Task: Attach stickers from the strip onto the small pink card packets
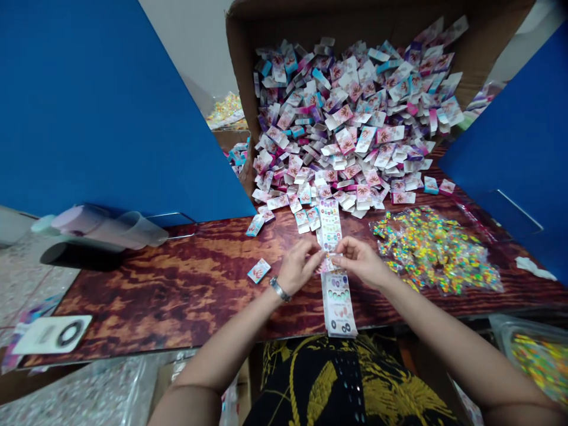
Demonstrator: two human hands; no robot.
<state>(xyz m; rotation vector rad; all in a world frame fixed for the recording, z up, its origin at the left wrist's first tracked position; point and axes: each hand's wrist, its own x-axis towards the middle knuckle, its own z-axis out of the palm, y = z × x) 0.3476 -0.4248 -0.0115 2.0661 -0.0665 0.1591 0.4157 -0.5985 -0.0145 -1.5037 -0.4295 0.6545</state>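
My left hand (298,266), with a metal watch on the wrist, and my right hand (361,260) meet in front of me, fingertips closed. Between them they pinch a small printed box (329,263), partly hidden by the fingers. Directly beneath lies a stack of printed leaflets (339,305) with rows of small pictures, reaching to the table's front edge. A second leaflet stack (329,222) lies just beyond the hands. To the left of my left hand, a single small box (258,270) rests flat on the table.
A large cardboard box (242,71) on its side spills many small cartons (346,139) onto the wood-patterned table (146,290). Clear packets of colourful bits (437,248) are heaped at right. Clear cups (142,229) and a white phone-like slab (53,335) lie at left. Blue panels (102,106) flank the table.
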